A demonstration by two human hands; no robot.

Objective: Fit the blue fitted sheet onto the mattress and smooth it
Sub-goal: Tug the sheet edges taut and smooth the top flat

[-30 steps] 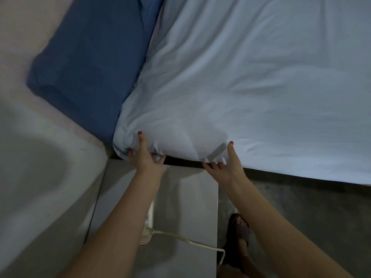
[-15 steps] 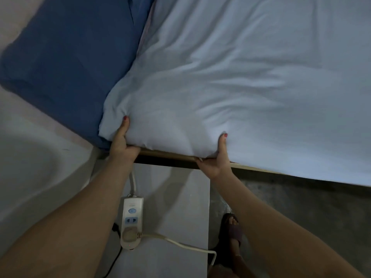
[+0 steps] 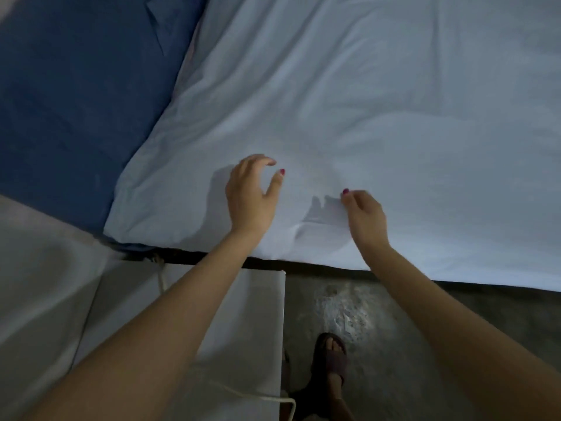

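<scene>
The light blue fitted sheet (image 3: 364, 117) covers the mattress and wraps over its near-left corner. Soft wrinkles run across it. My left hand (image 3: 252, 196) hovers just above the sheet near that corner, fingers spread and curved, holding nothing. To its right, my right hand (image 3: 365, 217) is above the sheet with fingers loosely curled and the thumb out; nothing is in it. Both hands cast shadows on the fabric. The mattress itself is hidden under the sheet.
A dark blue pillow (image 3: 76, 101) lies against the sheet's left side. Below the bed's dark edge (image 3: 212, 259) stands a white bedside surface (image 3: 243, 314) with a white cord (image 3: 258, 399). A sandalled foot (image 3: 332, 357) rests on the grey floor (image 3: 425, 344).
Both hands let go of the sheet's corner edge and moved up onto the top of the mattress. The corner now sits down over the bed edge. The power strip is out of view.
</scene>
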